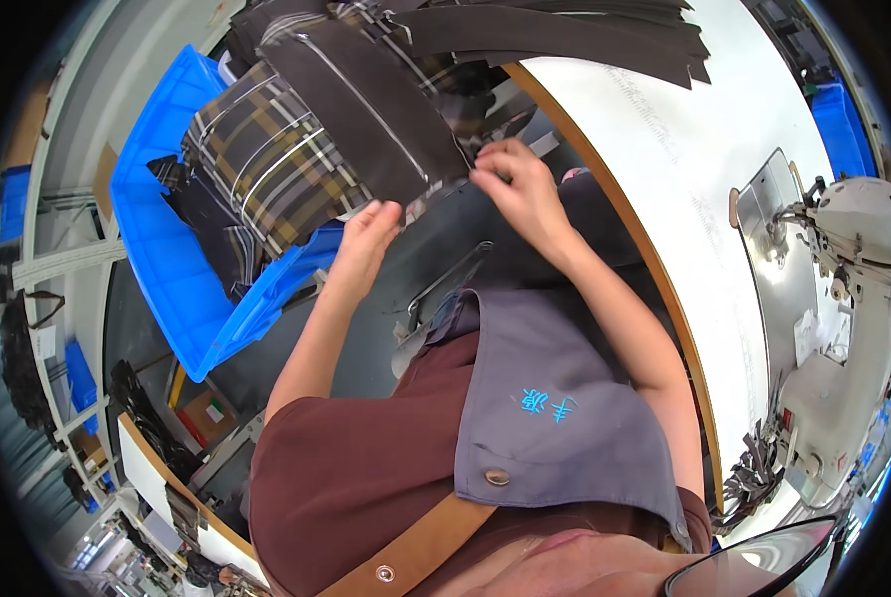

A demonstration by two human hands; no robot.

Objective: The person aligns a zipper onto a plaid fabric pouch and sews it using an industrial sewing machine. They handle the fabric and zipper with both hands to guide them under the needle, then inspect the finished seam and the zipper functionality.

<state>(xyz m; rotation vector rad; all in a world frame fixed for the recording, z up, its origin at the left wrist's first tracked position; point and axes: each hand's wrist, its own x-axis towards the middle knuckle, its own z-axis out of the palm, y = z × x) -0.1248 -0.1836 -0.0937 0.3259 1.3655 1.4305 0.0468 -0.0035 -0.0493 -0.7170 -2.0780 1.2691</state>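
Note:
A dark brown fabric panel (366, 109) with a pale line along it is stretched out in front of me. My left hand (366, 244) pinches its near edge at the left corner. At the right corner of the same edge, my right hand (520, 189) grips with thumb and fingers closed, slightly blurred. Plaid fabric (276, 159) in brown, olive and white lies to the left of the panel, draped over a blue plastic bin (157, 249). Where the panel joins the plaid cloth, I cannot make out the seam.
To the right stands a white table (655, 149) with a wooden edge. Dark fabric strips (565, 35) lie across its far end. A sewing machine (854, 229) sits at the far right, with dark scraps (754, 473) near it. Shelving (72, 264) runs along the left.

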